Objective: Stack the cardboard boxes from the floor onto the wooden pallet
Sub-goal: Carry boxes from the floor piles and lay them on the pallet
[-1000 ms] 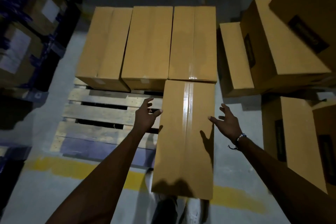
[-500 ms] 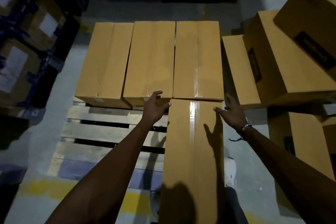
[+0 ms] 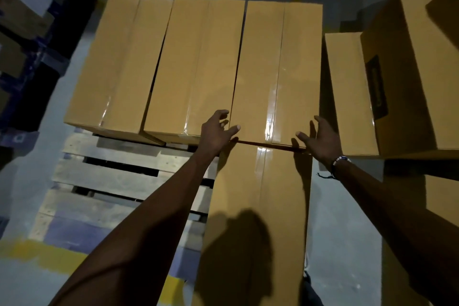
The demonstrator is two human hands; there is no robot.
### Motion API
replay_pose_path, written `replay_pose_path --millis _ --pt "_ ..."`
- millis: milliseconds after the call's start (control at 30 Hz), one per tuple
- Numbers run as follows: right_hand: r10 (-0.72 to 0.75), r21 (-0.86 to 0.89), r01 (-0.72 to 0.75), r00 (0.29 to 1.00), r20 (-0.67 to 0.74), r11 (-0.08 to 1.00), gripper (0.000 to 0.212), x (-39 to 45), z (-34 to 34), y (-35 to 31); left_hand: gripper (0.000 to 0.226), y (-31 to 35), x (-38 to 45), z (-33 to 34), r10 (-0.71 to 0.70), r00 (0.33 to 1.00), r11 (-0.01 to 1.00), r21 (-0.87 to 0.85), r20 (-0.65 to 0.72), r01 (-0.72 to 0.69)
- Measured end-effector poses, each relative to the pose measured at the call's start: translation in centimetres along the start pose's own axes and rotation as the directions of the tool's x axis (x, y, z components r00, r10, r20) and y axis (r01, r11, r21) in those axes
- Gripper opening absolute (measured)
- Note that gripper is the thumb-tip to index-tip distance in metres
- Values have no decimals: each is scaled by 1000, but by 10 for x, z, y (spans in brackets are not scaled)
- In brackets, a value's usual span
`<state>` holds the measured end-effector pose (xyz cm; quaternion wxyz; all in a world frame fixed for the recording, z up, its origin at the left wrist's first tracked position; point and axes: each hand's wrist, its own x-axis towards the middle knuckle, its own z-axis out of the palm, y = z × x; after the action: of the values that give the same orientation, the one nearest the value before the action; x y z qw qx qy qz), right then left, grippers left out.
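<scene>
Left hand (image 3: 215, 133): fingers spread and loosely bent, holding nothing; thumb reaches over the seam between the near box (image 3: 258, 206) and the right box (image 3: 275, 69). Whether palm or fingertips touch cardboard cannot be told.

Right hand (image 3: 323, 139): fingers spread, thumb pointing inward, holding nothing. It sits at the far right corner of the near box; contact unclear. Beaded bracelet (image 3: 339, 160) on the wrist.

Near box: long, taped down the middle, lying lengthwise between both forearms. Far end butts against the right box, a thin dark gap showing between them. It lies along the right edge of the pallet (image 3: 106, 181), near end overhanging toward the camera.

Back row on pallet: left box (image 3: 114, 64), middle box (image 3: 196, 67), right box, side by side, tape glinting at their near ends. Bare slats show in front of the left and middle boxes.

Right of pallet: more boxes (image 3: 407, 77) piled on the floor (image 3: 27, 156). Yellow line (image 3: 44, 253) painted across the floor at the pallet's near edge.
</scene>
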<state>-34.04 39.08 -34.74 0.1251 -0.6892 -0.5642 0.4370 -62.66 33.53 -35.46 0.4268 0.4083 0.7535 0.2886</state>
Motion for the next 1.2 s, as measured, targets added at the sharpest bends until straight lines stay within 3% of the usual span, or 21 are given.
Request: replay_pose_path --millis 133,333,633,767,933,1000,1100,1200 --pt "-19 -51 19 1000 2 999 61 13 8 1 68 -3 16 15 8 1000 999 32 -12 -8" --pt "-37 -16 38 999 13 999 53 25 7 4 65 0 23 25 25 1000 998 54 -10 -25" --pt "-38 -15 39 999 27 999 63 30 4 15 69 5 28 36 -10 999 998 67 -52 13" --pt "-6 -5 6 999 47 1000 77 31 7 22 77 6 31 37 -44 997 995 81 -63 49" --pt "77 139 -90 992 99 986 93 41 6 31 81 6 37 37 -44 998 990 134 -35 48" --pt "132 200 -156 983 130 967 91 46 4 37 79 6 40 38 -58 998 989 132 -38 63" --pt "106 272 -148 981 163 951 75 51 5 43 73 9 44 39 -88 995 988 124 -45 93" --pt "87 332 -136 983 159 933 91 53 7 42 69 12 48 40 -132 990 987 90 -45 135"
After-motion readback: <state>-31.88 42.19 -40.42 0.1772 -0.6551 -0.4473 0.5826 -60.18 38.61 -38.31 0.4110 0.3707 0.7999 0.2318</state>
